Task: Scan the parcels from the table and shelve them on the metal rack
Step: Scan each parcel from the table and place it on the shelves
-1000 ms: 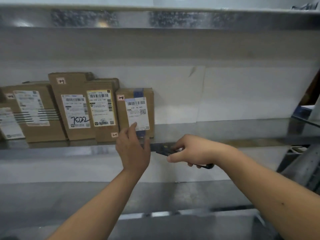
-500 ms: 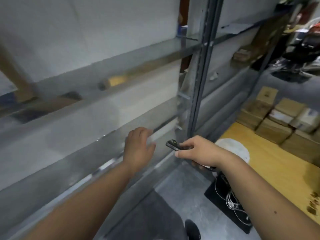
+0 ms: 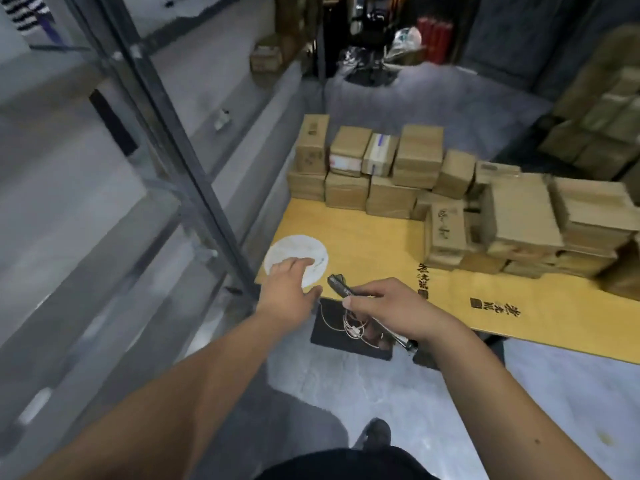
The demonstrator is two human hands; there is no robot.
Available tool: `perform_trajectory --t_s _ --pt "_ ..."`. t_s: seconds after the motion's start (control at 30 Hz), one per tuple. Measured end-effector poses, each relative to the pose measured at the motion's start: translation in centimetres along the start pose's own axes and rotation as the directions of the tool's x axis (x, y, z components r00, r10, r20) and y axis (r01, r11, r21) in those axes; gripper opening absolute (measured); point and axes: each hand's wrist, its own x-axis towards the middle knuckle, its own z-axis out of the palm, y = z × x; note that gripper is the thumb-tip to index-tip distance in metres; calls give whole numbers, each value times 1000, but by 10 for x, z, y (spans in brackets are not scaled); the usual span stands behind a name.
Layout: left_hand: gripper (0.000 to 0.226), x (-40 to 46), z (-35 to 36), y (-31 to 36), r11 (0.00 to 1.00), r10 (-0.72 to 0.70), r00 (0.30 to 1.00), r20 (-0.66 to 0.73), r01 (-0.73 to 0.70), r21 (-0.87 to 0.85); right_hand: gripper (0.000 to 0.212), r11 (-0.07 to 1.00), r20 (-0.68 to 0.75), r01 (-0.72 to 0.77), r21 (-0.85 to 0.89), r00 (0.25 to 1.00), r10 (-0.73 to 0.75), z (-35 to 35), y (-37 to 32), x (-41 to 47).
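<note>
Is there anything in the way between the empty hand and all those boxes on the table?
Nothing visible blocks it. The left hand hangs open over the near corner of the yellow table, and only bare tabletop and a flat white disc lie before the parcels. The right hand holds the scanner.

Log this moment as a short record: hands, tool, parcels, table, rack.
left hand: empty left hand, fingers relaxed, reaching toward the table
right hand: right hand grips the scanner
tool: slim black handheld scanner, tip pointing left
parcels: brown cardboard parcels stacked along the table's far side and right
table: yellow-topped table with a white round disc near its corner
rack: grey metal rack on the left
</note>
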Motion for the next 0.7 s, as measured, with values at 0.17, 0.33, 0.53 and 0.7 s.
perform_trajectory --t_s 0.17,0.33,0.53,0.7 --pt "53 54 48 66 999 33 994 105 -32 -8 29 998 -95 -38 46 995 42 -82 25 -3" --pt "52 91 86 111 999 47 979 199 -45 -15 44 992 -137 -113 56 983 119 -142 57 -8" --pt "51 126 120 148 996 93 942 323 -86 -37 41 971 -151 -225 86 960 236 -181 86 -8" --pt "55 166 150 171 994 106 919 380 -88 -66 43 957 -248 -291 -5 927 280 -198 85 9"
